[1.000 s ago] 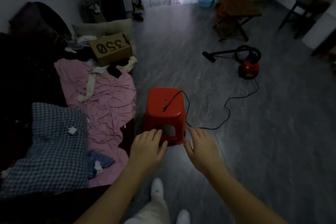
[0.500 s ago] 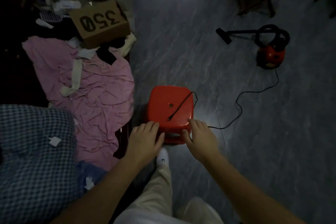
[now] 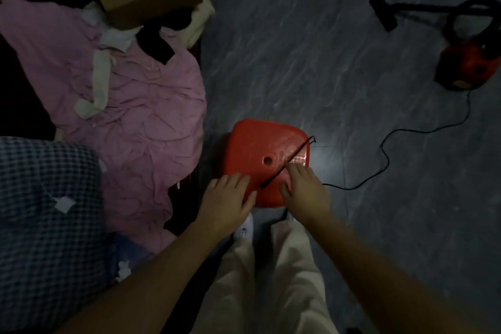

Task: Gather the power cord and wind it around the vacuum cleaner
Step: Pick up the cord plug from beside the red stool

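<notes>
Your left hand [image 3: 226, 198] and right hand [image 3: 303, 190] rest with fingers spread, apparently holding nothing, either side of the power cord [image 3: 287, 164] end lying across the red stool [image 3: 252, 149], because gathering starts there, well apart from the vacuum cleaner [image 3: 469, 65].

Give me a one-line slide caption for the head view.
Both hands, left hand and right hand, reach the power cord end lying across a red stool; the vacuum cleaner sits far right.

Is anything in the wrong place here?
Yes. The vacuum cleaner's power cord lies across the top of the red stool instead of on the floor, trailing in loose loops back toward the vacuum cleaner. Both hands are by it.
</notes>
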{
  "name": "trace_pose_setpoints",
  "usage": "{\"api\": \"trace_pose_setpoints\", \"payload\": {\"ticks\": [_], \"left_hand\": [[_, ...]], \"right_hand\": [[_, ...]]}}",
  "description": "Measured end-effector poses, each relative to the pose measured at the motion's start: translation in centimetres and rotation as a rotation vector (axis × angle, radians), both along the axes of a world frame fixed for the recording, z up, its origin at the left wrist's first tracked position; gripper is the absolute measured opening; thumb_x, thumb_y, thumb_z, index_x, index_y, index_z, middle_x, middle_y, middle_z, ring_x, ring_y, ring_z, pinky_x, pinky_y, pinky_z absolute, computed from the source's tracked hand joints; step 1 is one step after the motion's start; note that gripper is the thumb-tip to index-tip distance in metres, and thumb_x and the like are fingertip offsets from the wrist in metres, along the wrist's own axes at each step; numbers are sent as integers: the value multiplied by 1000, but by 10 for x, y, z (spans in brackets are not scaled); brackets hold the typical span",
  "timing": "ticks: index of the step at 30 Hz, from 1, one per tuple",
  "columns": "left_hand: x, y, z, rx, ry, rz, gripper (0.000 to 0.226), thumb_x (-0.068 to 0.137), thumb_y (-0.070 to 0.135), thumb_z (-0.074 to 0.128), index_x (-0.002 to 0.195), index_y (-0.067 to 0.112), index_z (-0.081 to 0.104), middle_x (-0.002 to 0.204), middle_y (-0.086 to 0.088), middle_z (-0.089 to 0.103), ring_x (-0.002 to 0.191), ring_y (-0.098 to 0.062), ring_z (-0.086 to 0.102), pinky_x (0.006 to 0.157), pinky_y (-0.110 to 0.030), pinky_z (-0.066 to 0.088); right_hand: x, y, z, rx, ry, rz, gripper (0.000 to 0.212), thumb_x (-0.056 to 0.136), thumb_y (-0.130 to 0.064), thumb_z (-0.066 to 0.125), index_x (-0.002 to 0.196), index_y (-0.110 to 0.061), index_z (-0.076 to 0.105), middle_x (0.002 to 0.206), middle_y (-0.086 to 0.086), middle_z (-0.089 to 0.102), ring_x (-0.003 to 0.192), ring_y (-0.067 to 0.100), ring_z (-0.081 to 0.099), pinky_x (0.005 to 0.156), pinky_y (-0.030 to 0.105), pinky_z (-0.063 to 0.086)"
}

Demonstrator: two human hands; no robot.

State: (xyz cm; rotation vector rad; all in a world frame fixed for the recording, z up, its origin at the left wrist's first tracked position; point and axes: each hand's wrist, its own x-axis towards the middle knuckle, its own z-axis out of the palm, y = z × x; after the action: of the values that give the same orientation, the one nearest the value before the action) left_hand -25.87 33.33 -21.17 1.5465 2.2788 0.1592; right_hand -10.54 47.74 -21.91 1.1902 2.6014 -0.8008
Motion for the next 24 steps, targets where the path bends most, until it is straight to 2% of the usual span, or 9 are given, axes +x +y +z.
{"api": "trace_pose_setpoints", "payload": {"ticks": [4,8,13,17,21,24], "left_hand": [[1,14,-54,-54,-28,94,44,93,43,43,117,14,65,109,-5,69,86,-25,63,73,-37,48],[9,22,-100,-83,-56,149,44,92,43,43,116,14,65,110,-6,68,89,-25,64,74,-38,49],[25,32,-125,-156,-84,240,47,90,47,42,116,14,64,113,-7,68,91,-27,64,77,-39,49],[35,56,-112,-172,-153,277,50,90,49,40,123,16,59,114,-4,65,95,-24,62,79,-41,50],[36,98,-64,-64,-324,318,52,86,48,44,127,20,60,109,-2,68,96,-22,65,79,-37,53],[34,132,-12,-1,-310,230,43,83,45,53,118,23,64,101,2,73,89,-20,68,75,-34,55]], "right_hand": [[-12,29,-65,-52,-69,145,41,90,-25,55,131,-18,53,128,4,60,118,25,54,97,39,46],[-20,57,-131,-64,-169,290,46,83,-17,59,129,-19,56,129,5,60,120,31,51,102,46,40],[-9,84,-169,28,-206,346,26,83,-25,63,108,-20,69,113,3,67,113,31,55,98,46,36],[-3,101,-154,-88,-137,337,11,84,-34,64,93,-28,67,105,-6,66,107,21,57,100,42,33],[10,121,-94,-279,36,236,5,82,-25,70,85,-23,68,92,-5,67,89,17,61,80,33,48],[24,140,-35,-283,129,159,2,83,-25,69,84,-25,68,89,-7,66,86,14,59,77,36,52]]}}
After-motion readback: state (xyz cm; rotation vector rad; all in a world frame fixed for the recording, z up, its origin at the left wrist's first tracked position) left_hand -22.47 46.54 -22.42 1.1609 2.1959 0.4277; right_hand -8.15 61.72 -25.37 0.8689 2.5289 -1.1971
